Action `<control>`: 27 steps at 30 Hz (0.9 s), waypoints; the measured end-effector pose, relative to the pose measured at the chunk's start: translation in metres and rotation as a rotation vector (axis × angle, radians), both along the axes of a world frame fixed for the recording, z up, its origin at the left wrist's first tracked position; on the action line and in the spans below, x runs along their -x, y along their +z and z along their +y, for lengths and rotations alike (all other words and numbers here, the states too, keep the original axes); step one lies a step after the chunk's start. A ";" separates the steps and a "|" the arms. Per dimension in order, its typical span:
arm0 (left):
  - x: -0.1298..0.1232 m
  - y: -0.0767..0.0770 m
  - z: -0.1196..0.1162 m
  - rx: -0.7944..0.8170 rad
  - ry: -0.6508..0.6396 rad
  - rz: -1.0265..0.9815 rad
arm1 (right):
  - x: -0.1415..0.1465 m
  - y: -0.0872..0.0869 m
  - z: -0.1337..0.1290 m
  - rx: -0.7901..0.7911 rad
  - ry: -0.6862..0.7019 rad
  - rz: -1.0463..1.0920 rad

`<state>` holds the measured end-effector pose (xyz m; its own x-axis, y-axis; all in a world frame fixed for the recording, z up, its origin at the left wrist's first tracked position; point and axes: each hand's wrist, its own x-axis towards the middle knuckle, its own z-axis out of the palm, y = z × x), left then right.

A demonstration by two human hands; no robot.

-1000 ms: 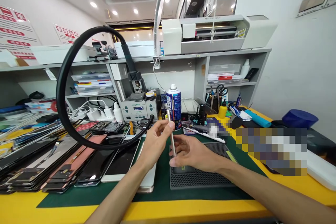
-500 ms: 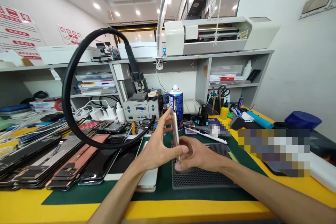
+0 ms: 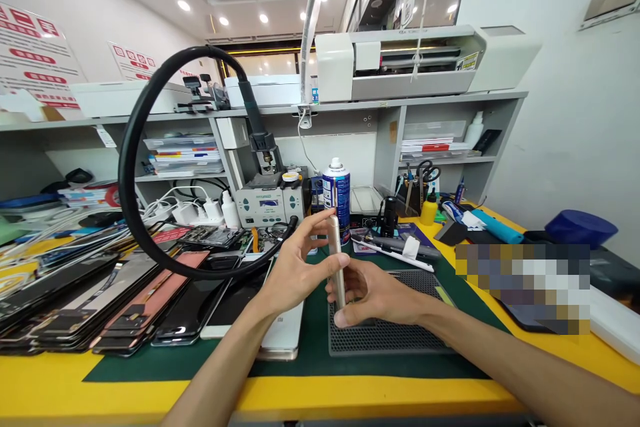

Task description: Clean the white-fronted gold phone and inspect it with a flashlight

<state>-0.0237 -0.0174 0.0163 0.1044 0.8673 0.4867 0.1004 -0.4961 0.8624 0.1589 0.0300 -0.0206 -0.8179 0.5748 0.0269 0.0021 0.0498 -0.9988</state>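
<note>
A gold-edged smartphone [image 3: 336, 240] is held upright, its narrow side turned toward me. My left hand [image 3: 300, 267] grips its upper part, thumb on the near edge and fingers at the top and far side. Lower down, my right hand [image 3: 373, 293] has its thumb on the bottom of the near edge and its fingers curled behind. Beneath the hands lies a dark honeycomb-textured mat [image 3: 400, 340] on a green work mat [image 3: 320, 365]. A white-backed phone [image 3: 284, 330] rests left of it, partly hidden by my left forearm.
Rows of phones and screens [image 3: 145, 300] cover the left side. A thick black hose [image 3: 125, 167] loops above them from the hot-air station [image 3: 267, 205]. Behind the phone stands a blue spray can [image 3: 337, 190]. A white pen-like tool [image 3: 395, 253] lies right of the can.
My left thumb has moved up along the phone's edge, and its fingers now lie bent over the top. The right fingers have shifted behind the phone.
</note>
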 end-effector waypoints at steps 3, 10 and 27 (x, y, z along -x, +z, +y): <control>0.001 -0.002 0.002 -0.003 0.013 -0.043 | 0.000 0.002 -0.002 0.006 0.007 -0.008; 0.006 -0.008 0.007 -0.052 0.010 0.010 | 0.001 0.002 -0.001 0.010 0.014 -0.024; 0.008 -0.007 0.008 -0.060 0.030 -0.005 | 0.001 0.002 -0.001 -0.034 -0.002 -0.052</control>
<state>-0.0317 -0.0096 0.0094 0.0766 0.8390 0.5388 0.1118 -0.5442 0.8315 0.1576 0.0290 -0.0190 -0.8178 0.5755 0.0041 0.0542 0.0840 -0.9950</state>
